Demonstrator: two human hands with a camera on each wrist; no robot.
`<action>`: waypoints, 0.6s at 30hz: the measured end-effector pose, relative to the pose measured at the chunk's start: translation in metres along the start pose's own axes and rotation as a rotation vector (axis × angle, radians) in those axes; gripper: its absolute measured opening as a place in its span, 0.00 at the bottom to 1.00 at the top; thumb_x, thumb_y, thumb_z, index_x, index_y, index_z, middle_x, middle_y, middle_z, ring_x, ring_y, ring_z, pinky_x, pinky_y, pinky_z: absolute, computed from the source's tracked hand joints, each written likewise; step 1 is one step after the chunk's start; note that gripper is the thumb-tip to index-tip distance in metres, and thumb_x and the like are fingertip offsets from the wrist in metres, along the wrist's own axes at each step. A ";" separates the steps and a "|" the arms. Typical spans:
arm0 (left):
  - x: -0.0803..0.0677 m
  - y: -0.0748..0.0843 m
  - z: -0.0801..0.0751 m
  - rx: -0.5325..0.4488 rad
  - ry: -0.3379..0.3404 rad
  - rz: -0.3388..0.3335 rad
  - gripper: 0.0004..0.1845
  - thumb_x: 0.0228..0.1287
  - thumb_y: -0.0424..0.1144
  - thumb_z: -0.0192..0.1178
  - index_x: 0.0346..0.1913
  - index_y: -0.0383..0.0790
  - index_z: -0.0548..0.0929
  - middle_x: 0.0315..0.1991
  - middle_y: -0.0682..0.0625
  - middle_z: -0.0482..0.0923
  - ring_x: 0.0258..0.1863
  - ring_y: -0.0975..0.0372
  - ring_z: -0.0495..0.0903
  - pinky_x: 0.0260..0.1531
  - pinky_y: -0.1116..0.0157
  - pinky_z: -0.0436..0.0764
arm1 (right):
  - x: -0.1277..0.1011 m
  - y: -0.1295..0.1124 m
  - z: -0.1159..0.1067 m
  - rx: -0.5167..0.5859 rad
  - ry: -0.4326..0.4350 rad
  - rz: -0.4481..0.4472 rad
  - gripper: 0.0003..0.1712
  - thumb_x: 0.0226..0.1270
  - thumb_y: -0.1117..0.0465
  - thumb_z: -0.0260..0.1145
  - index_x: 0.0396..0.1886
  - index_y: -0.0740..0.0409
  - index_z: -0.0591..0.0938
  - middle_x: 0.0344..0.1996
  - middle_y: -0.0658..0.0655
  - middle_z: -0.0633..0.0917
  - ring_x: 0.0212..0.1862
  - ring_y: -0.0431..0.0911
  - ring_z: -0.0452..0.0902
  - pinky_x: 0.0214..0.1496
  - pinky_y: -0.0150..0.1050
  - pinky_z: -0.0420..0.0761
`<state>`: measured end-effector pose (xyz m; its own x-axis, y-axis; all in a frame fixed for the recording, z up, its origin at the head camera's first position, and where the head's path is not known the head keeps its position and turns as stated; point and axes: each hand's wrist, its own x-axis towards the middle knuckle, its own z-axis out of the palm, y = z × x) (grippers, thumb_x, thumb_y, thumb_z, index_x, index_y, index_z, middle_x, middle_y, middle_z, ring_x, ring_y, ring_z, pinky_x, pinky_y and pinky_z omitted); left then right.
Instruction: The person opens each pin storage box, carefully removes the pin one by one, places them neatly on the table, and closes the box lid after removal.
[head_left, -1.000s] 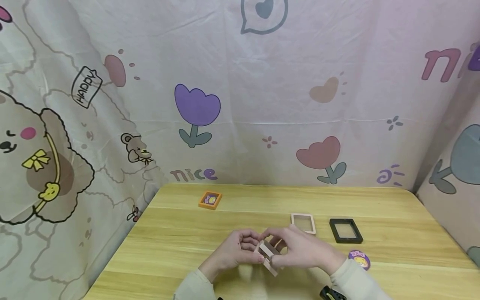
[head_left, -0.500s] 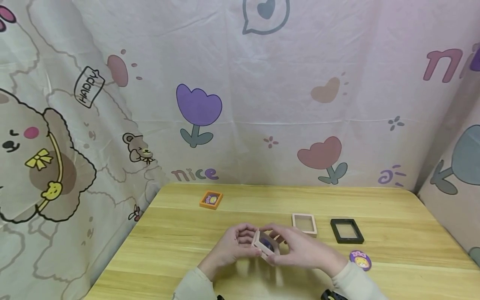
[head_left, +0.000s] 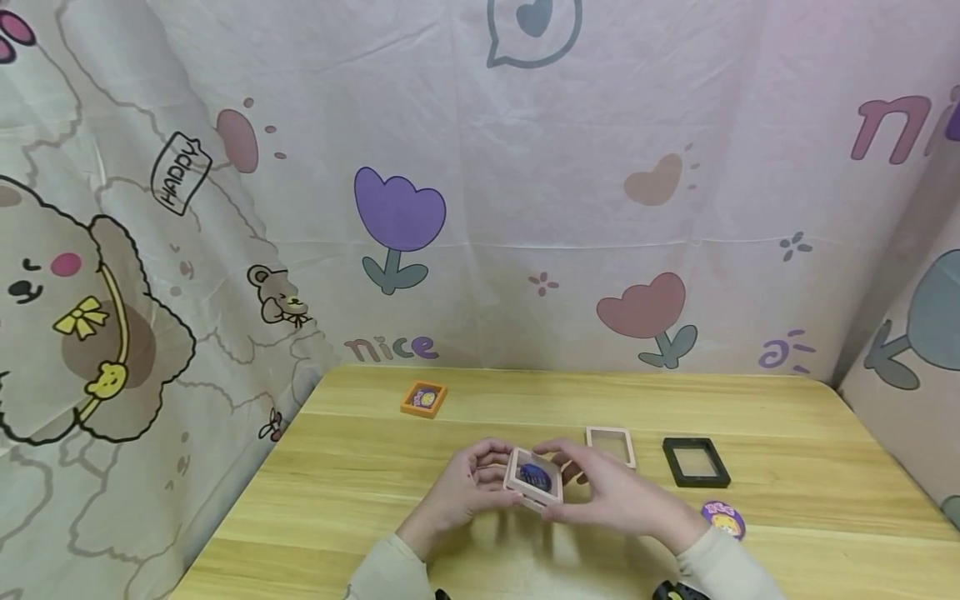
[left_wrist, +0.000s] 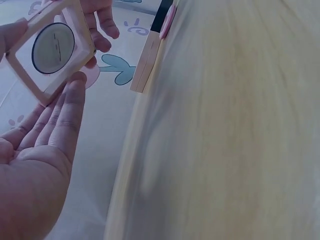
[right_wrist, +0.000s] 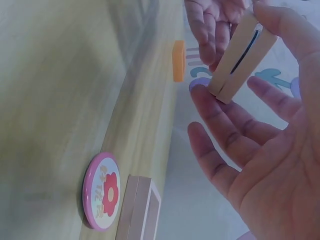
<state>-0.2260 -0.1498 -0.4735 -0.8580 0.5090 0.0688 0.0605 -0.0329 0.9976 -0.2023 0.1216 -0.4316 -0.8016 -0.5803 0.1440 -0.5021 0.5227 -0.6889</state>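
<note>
Both hands hold a pale pink square display frame above the table, tilted, with a dark blue round badge behind its clear window. From the left side my left hand grips it, thumb at the near edge and fingers behind. My right hand pinches the opposite edges between thumb and forefinger. Seen edge-on in the right wrist view, the frame has its two halves close together, with a slit showing the badge's rim. The left wrist view shows the badge's pale back.
On the wooden table lie another pale pink frame, a black frame and a purple badge at the right. An orange frame with a badge is at the back left. A pink-rimmed flower badge lies beside a pale frame.
The held frame's halves have come together, and it has turned so its window and the badge show to the head camera. Both hands have risen slightly.
</note>
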 end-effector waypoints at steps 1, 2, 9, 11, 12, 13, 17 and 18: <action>0.000 0.000 0.000 0.002 -0.003 -0.006 0.36 0.57 0.26 0.76 0.68 0.23 0.73 0.58 0.40 0.84 0.50 0.63 0.88 0.55 0.66 0.90 | 0.000 0.000 0.000 0.013 0.005 -0.003 0.42 0.66 0.38 0.77 0.74 0.47 0.75 0.52 0.46 0.87 0.54 0.42 0.83 0.54 0.42 0.86; 0.000 0.001 0.000 0.004 -0.006 -0.011 0.36 0.57 0.26 0.76 0.68 0.24 0.73 0.57 0.42 0.85 0.50 0.63 0.88 0.54 0.66 0.90 | 0.000 0.000 -0.001 0.026 0.012 -0.008 0.42 0.66 0.39 0.77 0.74 0.48 0.75 0.53 0.47 0.87 0.54 0.42 0.83 0.54 0.41 0.86; 0.001 0.001 0.000 0.021 -0.019 -0.034 0.37 0.58 0.28 0.78 0.70 0.30 0.73 0.49 0.49 0.90 0.46 0.62 0.89 0.51 0.67 0.90 | 0.002 0.002 -0.003 0.117 0.084 -0.024 0.38 0.68 0.45 0.78 0.72 0.54 0.77 0.56 0.53 0.87 0.51 0.40 0.84 0.57 0.39 0.87; 0.001 0.001 0.001 0.020 -0.016 -0.037 0.38 0.57 0.28 0.78 0.71 0.30 0.73 0.47 0.51 0.90 0.43 0.64 0.89 0.49 0.68 0.90 | 0.003 0.002 -0.003 0.141 0.092 -0.013 0.37 0.70 0.46 0.77 0.72 0.55 0.77 0.56 0.55 0.87 0.49 0.39 0.85 0.57 0.39 0.87; 0.001 0.001 0.001 0.019 -0.014 -0.039 0.39 0.57 0.28 0.79 0.71 0.30 0.72 0.45 0.52 0.89 0.41 0.64 0.89 0.47 0.68 0.90 | 0.003 0.003 -0.004 0.152 0.097 -0.004 0.36 0.71 0.46 0.76 0.72 0.56 0.77 0.57 0.55 0.87 0.49 0.39 0.86 0.56 0.38 0.88; 0.001 0.001 0.001 0.017 -0.011 -0.042 0.40 0.57 0.28 0.79 0.71 0.30 0.72 0.44 0.52 0.89 0.39 0.65 0.88 0.46 0.69 0.90 | 0.004 0.003 -0.004 0.165 0.099 0.004 0.36 0.72 0.47 0.76 0.72 0.57 0.77 0.57 0.56 0.87 0.49 0.39 0.87 0.57 0.38 0.88; 0.001 0.000 0.001 0.017 0.000 -0.066 0.43 0.55 0.27 0.80 0.73 0.33 0.71 0.40 0.54 0.87 0.35 0.67 0.85 0.41 0.71 0.88 | 0.006 0.005 -0.004 0.195 0.109 0.037 0.33 0.75 0.47 0.73 0.72 0.59 0.78 0.57 0.59 0.88 0.49 0.40 0.89 0.54 0.34 0.88; 0.000 0.000 0.001 0.022 0.001 -0.069 0.43 0.55 0.27 0.80 0.74 0.33 0.70 0.40 0.54 0.86 0.34 0.67 0.84 0.41 0.72 0.87 | 0.006 0.005 -0.005 0.193 0.114 0.039 0.32 0.77 0.48 0.71 0.72 0.59 0.79 0.57 0.60 0.89 0.49 0.40 0.89 0.54 0.33 0.88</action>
<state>-0.2257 -0.1487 -0.4735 -0.8610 0.5086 -0.0003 0.0124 0.0215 0.9997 -0.2112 0.1238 -0.4311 -0.8563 -0.4818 0.1860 -0.4070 0.4079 -0.8173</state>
